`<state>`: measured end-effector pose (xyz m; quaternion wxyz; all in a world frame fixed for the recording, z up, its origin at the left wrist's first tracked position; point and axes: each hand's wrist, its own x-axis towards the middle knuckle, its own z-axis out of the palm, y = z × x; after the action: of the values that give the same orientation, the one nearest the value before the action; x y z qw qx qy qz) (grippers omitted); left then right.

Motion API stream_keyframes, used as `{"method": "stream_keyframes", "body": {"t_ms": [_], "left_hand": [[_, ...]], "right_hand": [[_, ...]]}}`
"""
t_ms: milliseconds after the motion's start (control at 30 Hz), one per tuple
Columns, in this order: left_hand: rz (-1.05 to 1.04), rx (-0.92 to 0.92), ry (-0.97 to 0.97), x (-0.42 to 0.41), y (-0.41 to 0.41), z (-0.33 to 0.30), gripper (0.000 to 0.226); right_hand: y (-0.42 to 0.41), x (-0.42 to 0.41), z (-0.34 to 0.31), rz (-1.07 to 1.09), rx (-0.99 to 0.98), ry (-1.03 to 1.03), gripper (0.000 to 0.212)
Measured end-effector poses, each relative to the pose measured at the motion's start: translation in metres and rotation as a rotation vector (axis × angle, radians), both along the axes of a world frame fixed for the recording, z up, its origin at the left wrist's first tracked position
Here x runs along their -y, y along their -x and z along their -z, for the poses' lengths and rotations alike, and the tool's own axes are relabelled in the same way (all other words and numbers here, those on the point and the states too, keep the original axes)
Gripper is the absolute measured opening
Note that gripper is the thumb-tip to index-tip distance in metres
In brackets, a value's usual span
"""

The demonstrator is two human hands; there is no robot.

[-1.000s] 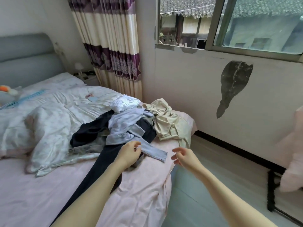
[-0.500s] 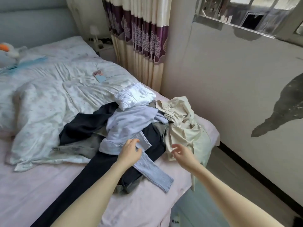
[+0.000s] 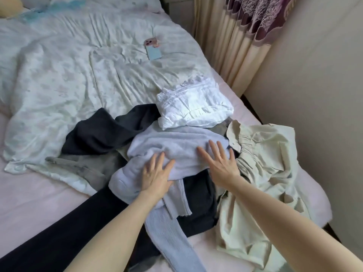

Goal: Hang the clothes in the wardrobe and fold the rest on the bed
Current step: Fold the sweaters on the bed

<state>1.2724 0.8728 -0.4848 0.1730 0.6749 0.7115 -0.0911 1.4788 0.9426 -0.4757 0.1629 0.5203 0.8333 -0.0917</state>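
The light blue knit top [image 3: 172, 148] lies on top of the clothes pile at the near right part of the bed [image 3: 35, 197], directly under both hands. The left hand [image 3: 156, 176] lies flat on its lower left folds, fingers straight and slightly spread; the right hand [image 3: 220, 163] rests on its right edge, fingers straight and fanned apart. Neither hand grips anything. A white ruffled garment [image 3: 194, 107] touches the top's far side, a cream garment [image 3: 261, 173] lies just right, and dark trousers [image 3: 110, 130] spread beneath and left. A phone [image 3: 152, 48] lies well beyond on the pale quilt [image 3: 68, 71].
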Motion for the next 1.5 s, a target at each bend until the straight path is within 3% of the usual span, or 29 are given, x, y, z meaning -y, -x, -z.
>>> {"method": "stream_keyframes", "body": {"t_ms": [67,167,333,467,533,767,900,967,1033,1100,1200,1333,1500], "left_hand": [[-0.047,0.137,-0.117,-0.010,0.005,0.005,0.045],[-0.379,0.479,-0.187,-0.020,0.013,-0.003,0.022],[-0.513,0.701,-0.116,0.021,0.030,-0.025,0.018],[-0.738,0.847,-0.121,0.088,0.060,-0.050,0.022],[-0.760,0.916,-0.101,0.132,0.085,-0.072,0.023],[-0.647,1.030,0.211,0.259,0.160,-0.139,0.020],[-0.596,1.218,0.447,0.317,0.208,-0.159,0.024],[-0.611,1.150,0.402,0.323,0.222,-0.158,0.021],[-0.712,0.984,0.132,0.317,0.235,-0.150,0.012],[-0.841,0.800,-0.180,0.300,0.245,-0.143,0.006],[-0.872,0.608,-0.370,0.289,0.252,-0.133,0.028],[-0.822,0.521,-0.317,0.325,0.235,-0.079,0.036],[-1.005,0.448,0.119,0.402,0.206,0.006,0.081]], "right_hand": [[0.005,-0.020,0.006,-0.039,0.001,0.007,0.075],[0.015,-0.026,0.011,0.025,-0.158,-0.012,0.046],[0.028,0.030,-0.003,0.118,-0.557,-0.105,0.029],[0.046,0.092,-0.033,0.017,-0.654,0.161,0.022],[0.064,0.135,-0.052,0.127,-0.660,0.337,0.025],[0.124,0.249,-0.115,0.265,-0.881,0.587,0.033],[0.165,0.284,-0.153,0.156,-0.660,0.808,0.036],[0.184,0.282,-0.166,0.117,-0.501,0.794,0.034],[0.207,0.273,-0.171,0.123,-0.477,0.576,0.030],[0.223,0.257,-0.170,0.277,-0.525,0.280,0.024],[0.232,0.243,-0.157,0.397,-0.524,-0.032,0.038],[0.230,0.276,-0.101,0.247,-0.566,-0.030,0.041],[0.219,0.377,-0.009,-0.047,-0.399,0.237,0.044]]}}
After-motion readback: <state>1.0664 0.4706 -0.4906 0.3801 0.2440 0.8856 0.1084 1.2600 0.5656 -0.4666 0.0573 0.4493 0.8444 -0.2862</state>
